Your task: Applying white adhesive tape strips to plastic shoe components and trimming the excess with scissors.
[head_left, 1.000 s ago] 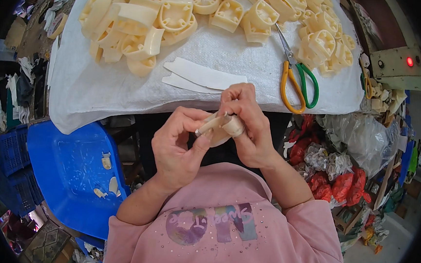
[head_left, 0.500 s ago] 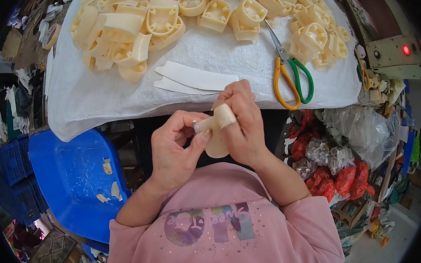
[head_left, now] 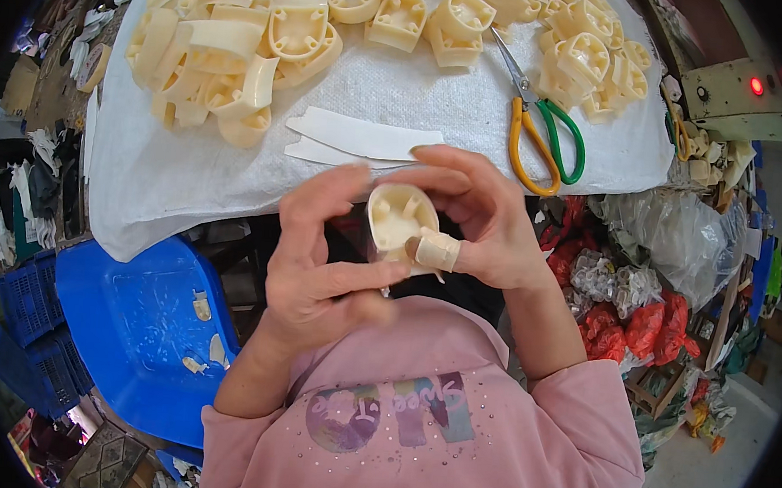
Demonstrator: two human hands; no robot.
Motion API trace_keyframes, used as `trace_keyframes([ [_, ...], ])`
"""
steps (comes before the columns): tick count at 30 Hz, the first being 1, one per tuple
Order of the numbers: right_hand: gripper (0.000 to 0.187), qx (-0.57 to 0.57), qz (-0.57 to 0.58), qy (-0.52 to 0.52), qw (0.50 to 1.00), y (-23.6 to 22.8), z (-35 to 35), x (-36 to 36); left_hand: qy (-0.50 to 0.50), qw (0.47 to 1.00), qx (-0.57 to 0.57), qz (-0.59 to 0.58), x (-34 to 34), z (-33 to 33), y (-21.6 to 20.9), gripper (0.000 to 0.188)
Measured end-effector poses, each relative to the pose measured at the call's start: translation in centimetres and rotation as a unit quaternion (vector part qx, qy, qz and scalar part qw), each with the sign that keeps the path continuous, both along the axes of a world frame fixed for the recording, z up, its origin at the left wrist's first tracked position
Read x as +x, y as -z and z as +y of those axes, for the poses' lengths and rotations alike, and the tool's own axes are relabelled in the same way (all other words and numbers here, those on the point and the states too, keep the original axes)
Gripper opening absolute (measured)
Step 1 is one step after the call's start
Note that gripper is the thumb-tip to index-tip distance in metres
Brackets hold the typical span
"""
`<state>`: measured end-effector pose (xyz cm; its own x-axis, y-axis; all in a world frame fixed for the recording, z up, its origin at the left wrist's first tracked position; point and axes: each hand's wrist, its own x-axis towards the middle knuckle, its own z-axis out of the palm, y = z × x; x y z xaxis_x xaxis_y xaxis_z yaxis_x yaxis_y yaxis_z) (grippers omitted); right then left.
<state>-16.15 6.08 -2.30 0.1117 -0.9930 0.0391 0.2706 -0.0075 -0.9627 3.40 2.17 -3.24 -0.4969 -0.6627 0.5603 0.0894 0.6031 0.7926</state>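
Head view: both hands have risen closer to the camera since the earlier frames, and the cream plastic part (head_left: 400,219) now shows its hollow, ribbed inside, where earlier only its outer side and the taped finger across it were seen. This part sits between the two hands, above the person's lap and in front of the table edge (head_left: 231,198). The left hand (head_left: 322,257) is curled against the part's left side, thumb and fingers closed toward it; its palm side is blurred. The right hand (head_left: 479,218) grasps the part from the right, fingers arched over the top and a thumb wrapped in beige tape (head_left: 434,249) pressed on the lower rim. The part is a smooth, rounded cup of moulded plastic with thin internal ribs. On the table, a coarse white woven cloth (head_left: 384,89) carries a heap of matching cream parts (head_left: 233,43) on the left and along the far edge, many lying open side up. Two flat white strips (head_left: 362,138), long and slightly curved, lie overlapped near the cloth's front. Scissors (head_left: 544,132) with one yellow and one green handle loop lie closed to the right of the strips. A blue plastic chair (head_left: 141,317) stands below the table to the left. Clear and red plastic bags (head_left: 642,289) are piled to the right.
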Motion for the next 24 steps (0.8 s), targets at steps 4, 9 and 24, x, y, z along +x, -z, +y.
trace_keyframes([
  [4,0.077,-0.147,0.104,0.044,0.983,0.5,-0.4,-0.1,0.017,0.959,0.278,0.05,-0.2,-0.3,0.5,0.078],
  [9,0.085,-0.205,0.234,0.052,0.949,1.2,0.4,0.9,0.214,0.784,0.553,0.186,-2.1,1.2,1.0,0.08],
  [24,0.092,-0.2,0.18,0.032,0.963,2.7,0.2,2.3,0.086,0.791,0.566,0.217,-1.9,1.6,0.6,0.045],
])
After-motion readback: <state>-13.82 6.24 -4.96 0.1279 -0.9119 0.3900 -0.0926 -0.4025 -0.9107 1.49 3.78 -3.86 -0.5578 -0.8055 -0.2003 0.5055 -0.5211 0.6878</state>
